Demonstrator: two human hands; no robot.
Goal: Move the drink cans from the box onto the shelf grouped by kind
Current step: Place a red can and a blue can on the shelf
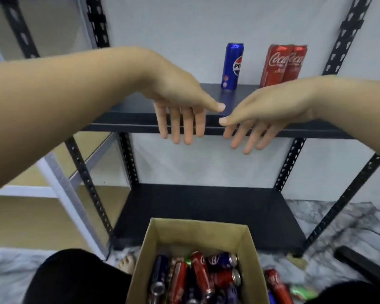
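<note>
White wall behind the shelf (239, 99): both empty hands, left (180, 93) and right (270, 110), fingers apart; Pepsi (232, 66) and Cokes (283, 65) could topple if bumped.

Left hand (180, 99), right hand (266, 110) empty, outstretched

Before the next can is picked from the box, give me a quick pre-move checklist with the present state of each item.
1. Both hands free: ok. Left hand and right hand hang open, holding nothing.
2. Cans left in the box: ok, red and blue ones lie in a pile.
3. Kinds kept apart on the shelf: ok. Blue Pepsi can stands apart from the two red Coca-Cola cans.
4. Room beside each group: ok, bare shelf to the left of the Pepsi can.
5. Strays: not ok, cans on the floor right of the box.
6. Green cans' count: cannot tell, blurred.
</note>
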